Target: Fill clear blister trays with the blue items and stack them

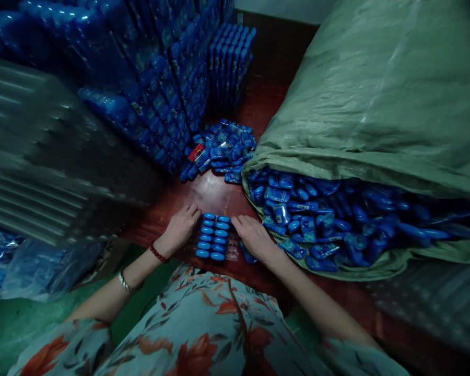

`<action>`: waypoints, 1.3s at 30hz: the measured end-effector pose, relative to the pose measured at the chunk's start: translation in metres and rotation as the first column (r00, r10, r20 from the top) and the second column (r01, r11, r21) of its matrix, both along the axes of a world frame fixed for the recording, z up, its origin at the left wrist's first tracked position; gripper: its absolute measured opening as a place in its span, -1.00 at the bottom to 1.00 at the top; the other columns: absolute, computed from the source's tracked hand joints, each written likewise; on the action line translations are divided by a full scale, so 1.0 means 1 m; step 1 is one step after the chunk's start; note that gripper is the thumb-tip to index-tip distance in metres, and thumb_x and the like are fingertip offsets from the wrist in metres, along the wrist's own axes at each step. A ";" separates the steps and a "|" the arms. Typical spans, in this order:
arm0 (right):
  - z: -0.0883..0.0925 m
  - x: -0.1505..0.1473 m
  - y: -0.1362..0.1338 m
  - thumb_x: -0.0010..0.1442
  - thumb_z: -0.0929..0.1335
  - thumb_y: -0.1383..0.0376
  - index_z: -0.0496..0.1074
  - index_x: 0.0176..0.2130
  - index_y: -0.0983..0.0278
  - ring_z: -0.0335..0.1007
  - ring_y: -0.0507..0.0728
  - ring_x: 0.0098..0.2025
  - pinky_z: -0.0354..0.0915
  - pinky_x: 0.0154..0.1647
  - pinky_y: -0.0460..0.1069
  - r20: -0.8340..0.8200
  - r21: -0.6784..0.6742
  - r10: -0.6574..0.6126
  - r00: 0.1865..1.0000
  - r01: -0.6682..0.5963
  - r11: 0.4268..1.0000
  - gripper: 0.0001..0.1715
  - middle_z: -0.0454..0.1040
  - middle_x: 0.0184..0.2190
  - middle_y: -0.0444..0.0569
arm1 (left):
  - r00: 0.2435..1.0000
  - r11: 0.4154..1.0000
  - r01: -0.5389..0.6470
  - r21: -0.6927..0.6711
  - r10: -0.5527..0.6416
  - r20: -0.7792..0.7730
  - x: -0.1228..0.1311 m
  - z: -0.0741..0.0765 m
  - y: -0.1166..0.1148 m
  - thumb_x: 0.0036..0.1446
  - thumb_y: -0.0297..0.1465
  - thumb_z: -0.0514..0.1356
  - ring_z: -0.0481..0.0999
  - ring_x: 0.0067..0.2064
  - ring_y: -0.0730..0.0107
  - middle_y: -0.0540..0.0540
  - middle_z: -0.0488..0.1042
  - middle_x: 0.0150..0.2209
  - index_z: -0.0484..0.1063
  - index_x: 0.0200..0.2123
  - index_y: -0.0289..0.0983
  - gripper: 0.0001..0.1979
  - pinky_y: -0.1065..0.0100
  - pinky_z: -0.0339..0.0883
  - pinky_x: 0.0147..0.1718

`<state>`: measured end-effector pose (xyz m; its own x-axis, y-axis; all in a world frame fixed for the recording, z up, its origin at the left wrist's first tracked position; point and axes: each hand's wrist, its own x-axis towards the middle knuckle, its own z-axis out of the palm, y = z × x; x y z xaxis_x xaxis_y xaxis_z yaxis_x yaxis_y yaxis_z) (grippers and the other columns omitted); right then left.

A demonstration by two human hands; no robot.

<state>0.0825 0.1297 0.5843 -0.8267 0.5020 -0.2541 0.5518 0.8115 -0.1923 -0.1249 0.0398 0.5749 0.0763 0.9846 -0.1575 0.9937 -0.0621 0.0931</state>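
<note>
Blue packs [218,241] sit in two rows between the hands [180,228], set apart, grip unclear

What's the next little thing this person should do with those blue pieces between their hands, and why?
Perhaps ease the right hand gently toward the left hand to square up the two columns of blue pieces: the hands already flank them, and the columns look slightly out of line with each other.

12 blue packs [206,238] are counted, in 2 columns of 6. Also 2 hands [181,225], 2 bracelets [124,282], 1 green sack [376,104] and 1 red piece [196,152] are seen.
</note>
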 end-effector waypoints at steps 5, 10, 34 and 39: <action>0.008 -0.016 0.017 0.24 0.10 0.52 0.32 -0.09 0.38 0.37 0.15 -0.18 0.25 -0.15 0.00 -0.006 -0.036 0.017 1.000 -0.017 0.999 -0.66 0.44 -0.21 0.13 | 1.000 1.000 -0.020 0.020 0.020 -0.003 0.000 -0.003 0.003 0.13 -0.64 -0.07 0.32 -0.17 0.23 -0.19 0.35 -0.18 0.35 -0.14 -0.36 -0.70 0.28 0.32 -0.23; 0.009 0.031 0.023 0.29 0.18 0.30 0.22 0.10 0.34 0.34 0.10 -0.04 0.24 -0.05 -0.04 -0.158 -0.049 -0.097 0.983 0.090 0.995 -0.61 0.42 -0.05 0.07 | 0.995 0.990 -0.095 0.106 0.094 0.011 0.000 0.017 -0.011 0.10 -0.65 -0.06 0.33 -0.18 0.17 -0.25 0.36 -0.14 0.25 0.05 -0.37 -0.57 0.22 0.29 -0.26; -0.023 0.096 -0.010 0.21 0.24 0.19 0.28 -0.03 0.31 0.34 0.08 -0.39 0.30 -0.30 -0.01 -0.426 -0.285 -0.594 0.682 0.522 0.804 -0.64 0.42 -0.31 -0.01 | 0.922 0.924 0.380 0.033 -0.381 0.064 0.178 -0.030 -0.019 0.18 -0.58 -0.03 0.40 -0.14 0.26 -0.22 0.34 -0.12 0.35 -0.15 -0.39 -0.77 0.26 0.31 -0.19; -0.018 0.082 -0.016 0.25 0.19 0.23 0.33 0.00 0.24 0.35 0.13 -0.11 0.28 -0.04 0.06 -0.612 -0.296 -0.543 0.575 0.471 0.831 -0.65 0.41 -0.12 0.05 | 0.866 0.911 0.410 0.046 -0.404 0.296 0.141 -0.002 -0.030 0.11 -0.59 0.00 0.35 -0.05 0.21 -0.28 0.29 0.03 0.24 -0.03 -0.38 -0.68 0.20 0.29 -0.07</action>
